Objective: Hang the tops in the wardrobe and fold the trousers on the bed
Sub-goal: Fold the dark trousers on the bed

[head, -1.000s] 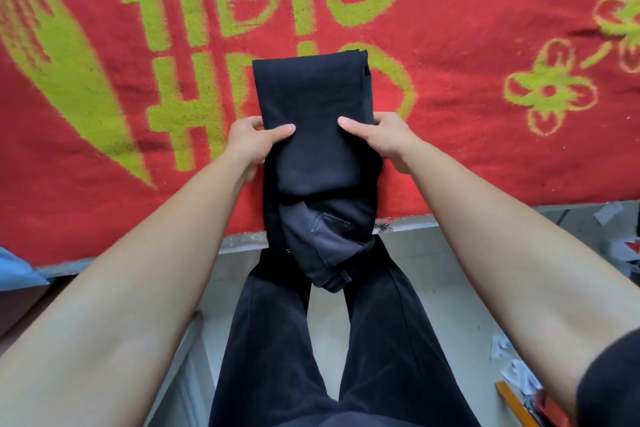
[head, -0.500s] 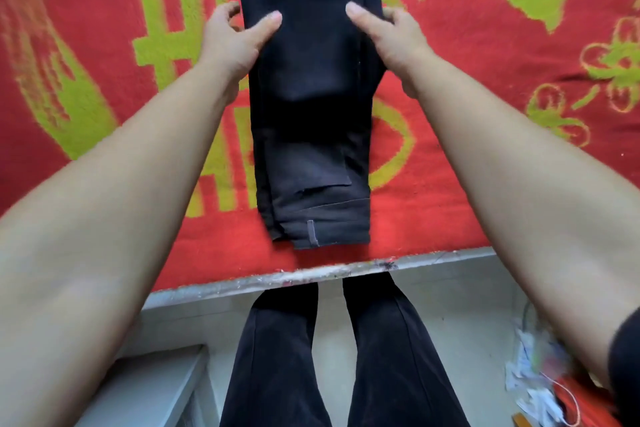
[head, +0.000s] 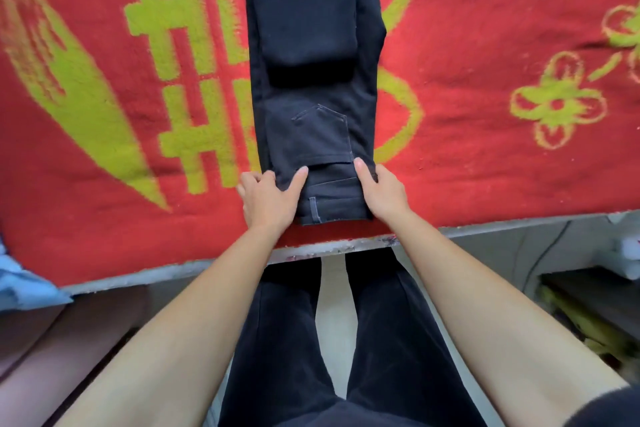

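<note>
- Head cam: black trousers [head: 311, 80] lie flat on the red blanket [head: 485, 166] with yellow-green patterns that covers the bed, folded lengthwise into one narrow strip.
- The strip runs straight away from me and off the top of the frame.
- Waistband [head: 334, 208] is the near end, just inside the bed edge [head: 173, 270], with the back pocket [head: 320, 135] facing up.
- A second layer of the trousers lies on top, and its rounded fold ends just beyond the pocket.
- Left hand [head: 268, 199] grips the waistband's left side, thumb on top and fingers curled round the edge.
- Right hand [head: 382, 196] does the same on the right side: thumb on top, fingers round the edge.
- Both hands are narrow and closed on fabric, with the waistband between them.
- Blue cloth [head: 20, 284] sits at the bed's near left corner.
- My legs [head: 287, 340], in dark trousers, stand against the bed edge.
</note>
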Action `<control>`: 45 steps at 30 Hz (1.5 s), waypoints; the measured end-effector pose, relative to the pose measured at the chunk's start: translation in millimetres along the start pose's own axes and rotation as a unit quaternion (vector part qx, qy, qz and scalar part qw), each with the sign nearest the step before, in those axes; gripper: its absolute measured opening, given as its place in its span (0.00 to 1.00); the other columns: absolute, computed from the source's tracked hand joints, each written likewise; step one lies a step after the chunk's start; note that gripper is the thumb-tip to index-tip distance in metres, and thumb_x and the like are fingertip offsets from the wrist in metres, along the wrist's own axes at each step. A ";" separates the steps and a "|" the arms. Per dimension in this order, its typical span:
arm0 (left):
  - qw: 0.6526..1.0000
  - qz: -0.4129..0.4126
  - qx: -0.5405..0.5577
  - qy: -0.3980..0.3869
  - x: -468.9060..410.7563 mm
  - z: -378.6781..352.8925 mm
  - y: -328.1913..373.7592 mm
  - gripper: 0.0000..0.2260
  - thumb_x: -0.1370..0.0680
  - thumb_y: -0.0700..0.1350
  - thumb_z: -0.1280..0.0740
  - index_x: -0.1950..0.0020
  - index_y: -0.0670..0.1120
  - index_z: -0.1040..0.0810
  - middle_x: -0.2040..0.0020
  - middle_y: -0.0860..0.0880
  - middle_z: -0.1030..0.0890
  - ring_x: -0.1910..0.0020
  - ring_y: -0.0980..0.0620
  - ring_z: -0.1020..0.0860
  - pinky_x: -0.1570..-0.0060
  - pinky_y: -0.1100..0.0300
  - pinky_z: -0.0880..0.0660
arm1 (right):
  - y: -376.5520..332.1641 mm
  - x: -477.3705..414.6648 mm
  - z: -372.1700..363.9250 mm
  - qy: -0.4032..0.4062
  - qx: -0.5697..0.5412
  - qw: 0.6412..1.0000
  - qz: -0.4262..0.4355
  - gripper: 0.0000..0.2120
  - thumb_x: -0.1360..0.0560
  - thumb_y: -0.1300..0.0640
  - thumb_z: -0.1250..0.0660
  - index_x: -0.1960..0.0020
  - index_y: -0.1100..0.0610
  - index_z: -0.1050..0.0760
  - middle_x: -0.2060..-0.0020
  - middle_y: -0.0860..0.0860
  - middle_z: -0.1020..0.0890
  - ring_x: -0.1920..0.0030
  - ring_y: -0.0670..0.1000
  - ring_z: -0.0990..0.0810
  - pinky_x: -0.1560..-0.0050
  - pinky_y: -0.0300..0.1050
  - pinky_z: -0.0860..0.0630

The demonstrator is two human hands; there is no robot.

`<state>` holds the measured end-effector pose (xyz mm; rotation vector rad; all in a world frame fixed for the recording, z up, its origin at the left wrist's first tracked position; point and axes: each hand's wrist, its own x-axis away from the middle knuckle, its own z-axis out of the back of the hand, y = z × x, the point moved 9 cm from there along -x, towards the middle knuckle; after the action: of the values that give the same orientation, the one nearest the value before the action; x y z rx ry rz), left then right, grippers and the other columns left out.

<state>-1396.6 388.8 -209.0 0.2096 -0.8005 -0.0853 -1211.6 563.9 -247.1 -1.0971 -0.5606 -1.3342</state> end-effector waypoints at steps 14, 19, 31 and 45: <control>0.988 0.068 0.136 0.009 -4.9 -2.5 -57.3 0.21 0.23 0.59 0.32 0.43 0.45 0.33 0.51 0.46 0.21 0.47 0.41 0.23 0.52 0.54 0.31 | -13.9 18.3 -9.8 0.036 0.199 0.979 0.039 0.38 0.28 0.22 0.50 0.41 0.53 0.31 0.45 0.57 0.18 0.43 0.61 0.20 0.53 0.53 0.33; 0.982 -0.161 -0.023 0.092 13.7 27.2 -38.7 0.17 0.17 0.43 0.43 0.29 0.40 0.34 0.38 0.39 0.26 0.44 0.35 0.25 0.48 0.43 0.29 | -19.5 52.8 24.1 0.155 0.216 0.931 0.251 0.21 0.19 0.49 0.41 0.28 0.55 0.33 0.43 0.56 0.23 0.44 0.62 0.22 0.50 0.56 0.24; 0.726 -0.562 -0.397 0.000 50.4 -35.1 2.8 0.26 0.31 0.45 0.30 0.34 0.43 0.30 0.36 0.35 0.29 0.36 0.35 0.31 0.43 0.42 0.32 | -28.1 84.3 -35.2 0.030 0.490 0.702 0.516 0.34 0.31 0.49 0.26 0.27 0.55 0.29 0.27 0.62 0.31 0.28 0.63 0.31 0.29 0.60 0.33; 0.815 -0.505 -0.285 -0.007 45.4 3.5 43.7 0.16 0.36 0.35 0.28 0.49 0.38 0.22 0.59 0.42 0.21 0.65 0.39 0.20 0.73 0.52 0.27 | -78.4 72.7 -14.8 -0.011 0.419 0.775 0.472 0.21 0.31 0.57 0.30 0.38 0.60 0.25 0.43 0.57 0.23 0.49 0.60 0.20 0.58 0.56 0.21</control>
<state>-1367.8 423.9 -165.2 0.0397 -0.5690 -1.3260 -1274.0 525.9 -167.7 -0.4729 -0.4336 -0.1048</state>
